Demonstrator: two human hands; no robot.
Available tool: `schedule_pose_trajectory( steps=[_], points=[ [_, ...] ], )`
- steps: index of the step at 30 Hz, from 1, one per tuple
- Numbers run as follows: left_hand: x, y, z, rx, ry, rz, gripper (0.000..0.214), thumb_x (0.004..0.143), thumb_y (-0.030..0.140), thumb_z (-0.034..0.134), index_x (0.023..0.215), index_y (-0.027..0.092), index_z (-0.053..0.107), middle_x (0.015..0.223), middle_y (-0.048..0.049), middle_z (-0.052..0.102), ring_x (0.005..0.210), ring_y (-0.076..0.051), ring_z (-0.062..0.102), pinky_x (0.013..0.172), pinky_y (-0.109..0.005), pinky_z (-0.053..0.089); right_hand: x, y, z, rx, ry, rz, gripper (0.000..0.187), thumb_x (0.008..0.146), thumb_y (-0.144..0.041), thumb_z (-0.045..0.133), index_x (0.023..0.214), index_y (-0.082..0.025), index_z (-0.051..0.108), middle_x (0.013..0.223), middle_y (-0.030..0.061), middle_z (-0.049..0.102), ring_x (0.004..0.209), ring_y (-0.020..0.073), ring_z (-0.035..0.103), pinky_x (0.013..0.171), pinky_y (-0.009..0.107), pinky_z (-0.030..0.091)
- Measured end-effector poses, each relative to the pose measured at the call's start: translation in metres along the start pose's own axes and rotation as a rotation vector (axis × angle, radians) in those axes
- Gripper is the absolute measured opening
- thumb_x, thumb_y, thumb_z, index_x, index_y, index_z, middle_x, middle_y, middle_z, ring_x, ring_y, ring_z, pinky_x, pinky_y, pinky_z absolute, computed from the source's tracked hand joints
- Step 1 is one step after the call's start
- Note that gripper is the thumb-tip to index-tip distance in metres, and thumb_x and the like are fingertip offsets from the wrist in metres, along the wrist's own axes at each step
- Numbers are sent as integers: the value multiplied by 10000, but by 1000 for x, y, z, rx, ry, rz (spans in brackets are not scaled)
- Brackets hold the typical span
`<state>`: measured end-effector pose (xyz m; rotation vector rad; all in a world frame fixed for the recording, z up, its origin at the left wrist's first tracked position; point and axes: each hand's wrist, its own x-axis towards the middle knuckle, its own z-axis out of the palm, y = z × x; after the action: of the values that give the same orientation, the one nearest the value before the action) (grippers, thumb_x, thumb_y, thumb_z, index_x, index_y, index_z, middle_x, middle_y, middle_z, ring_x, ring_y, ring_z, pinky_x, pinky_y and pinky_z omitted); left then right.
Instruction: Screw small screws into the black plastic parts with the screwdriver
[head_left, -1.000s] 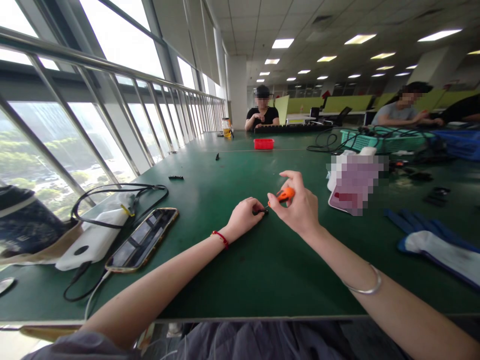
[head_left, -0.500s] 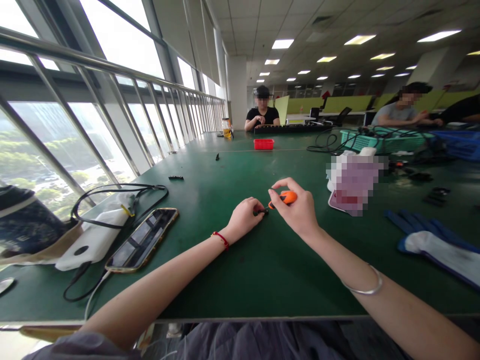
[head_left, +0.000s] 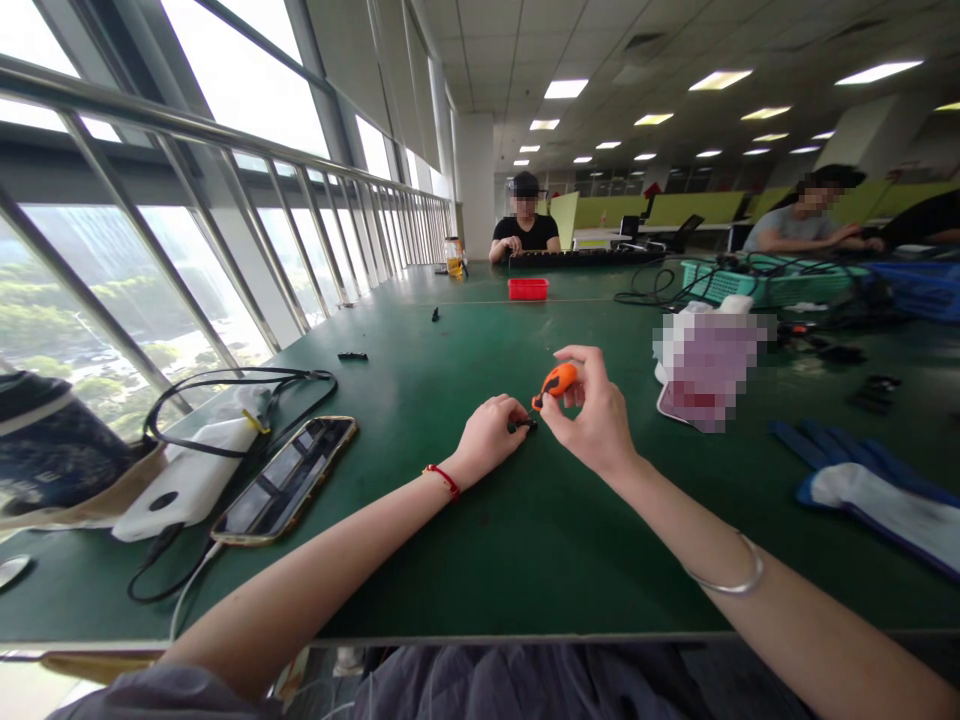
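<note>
My left hand (head_left: 489,433) rests on the green table (head_left: 465,540) with its fingers closed round a small black part (head_left: 527,425). My right hand (head_left: 594,415) grips a short screwdriver with an orange handle (head_left: 556,380). The screwdriver's tip points down-left at the black part, right beside my left fingertips. A red cord circles my left wrist and a silver bangle hangs on my right forearm.
A phone (head_left: 289,477), a white power bank (head_left: 191,480) and black cables lie to my left. Blue-and-white gloves (head_left: 862,480) lie to the right. Small black parts (head_left: 352,355), a red tray (head_left: 527,288) and a teal basket (head_left: 731,280) sit farther off. Other people sit at the far end.
My right hand has turned the screwdriver, so the orange handle now stands higher and more upright. My left hand has stayed in place on the black part.
</note>
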<state>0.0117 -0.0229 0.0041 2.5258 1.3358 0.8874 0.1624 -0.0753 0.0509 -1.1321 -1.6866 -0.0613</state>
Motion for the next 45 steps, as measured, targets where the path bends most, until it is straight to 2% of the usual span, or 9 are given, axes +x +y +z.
schedule_pose_trajectory(
  steps=[3, 9, 14, 20, 25, 30, 36, 41, 45],
  points=[
    [0, 0, 0, -15, 3, 10, 42, 767, 186, 549, 781, 167, 583, 811, -39, 593, 774, -177, 561, 712, -289, 450, 0, 0, -2, -55, 29, 11, 455, 697, -361, 585, 1098, -195, 447, 704, -9, 585, 559, 155, 554, 503, 244, 387],
    [0, -3, 2, -24, 12, 9, 23, 738, 171, 569, 759, 166, 578, 787, -36, 586, 750, -177, 556, 707, -294, 447, 1, 2, -1, -88, 50, -27, 210, 802, -395, 519, 904, -212, 530, 552, -42, 517, 474, 126, 514, 495, 231, 357],
    [1, -4, -1, -11, 27, -9, 23, 750, 163, 555, 739, 165, 576, 773, -34, 581, 758, -171, 557, 706, -281, 445, 1, 3, -1, -12, 20, -27, 407, 724, -354, 560, 1082, -201, 441, 701, -26, 566, 533, 129, 512, 503, 229, 371],
    [3, -8, -3, 20, 36, -25, 23, 738, 152, 569, 749, 164, 585, 786, -30, 593, 761, -167, 560, 712, -274, 450, -1, 0, 1, -22, -72, 91, 203, 796, -402, 495, 882, -221, 529, 522, -54, 511, 472, 127, 486, 532, 234, 363],
    [4, -10, -3, 47, 56, -44, 28, 757, 171, 560, 736, 163, 576, 790, -34, 596, 752, -169, 557, 703, -281, 451, -1, 0, 2, -29, -50, 54, 430, 717, -386, 563, 1088, -195, 458, 722, -12, 599, 555, 143, 535, 523, 235, 376],
    [5, -12, -3, 40, 54, -36, 29, 730, 144, 567, 742, 167, 580, 795, -31, 595, 758, -171, 559, 715, -283, 451, 0, 0, 3, -107, -62, 166, 305, 782, -494, 505, 915, -222, 544, 537, -39, 524, 510, 158, 524, 520, 246, 358],
    [5, -13, -3, 54, 53, -26, 18, 745, 163, 562, 729, 164, 570, 783, -35, 588, 756, -173, 554, 704, -285, 451, -3, -1, 6, -31, -21, 72, 465, 697, -383, 578, 1108, -197, 465, 722, -16, 600, 572, 145, 552, 517, 235, 381],
    [5, -12, -3, 46, 59, -31, 34, 759, 179, 556, 735, 163, 575, 774, -34, 585, 743, -167, 555, 704, -282, 453, -5, -1, 8, -31, -60, 112, 211, 771, -383, 518, 906, -224, 550, 549, -46, 543, 501, 137, 524, 539, 243, 384],
    [6, -15, -4, 74, 39, 0, 24, 755, 172, 558, 749, 166, 581, 790, -34, 592, 774, -175, 559, 715, -287, 453, -4, 0, 8, 20, 18, 29, 420, 705, -345, 576, 1084, -193, 475, 757, -1, 601, 621, 146, 558, 587, 244, 420]
  ],
)
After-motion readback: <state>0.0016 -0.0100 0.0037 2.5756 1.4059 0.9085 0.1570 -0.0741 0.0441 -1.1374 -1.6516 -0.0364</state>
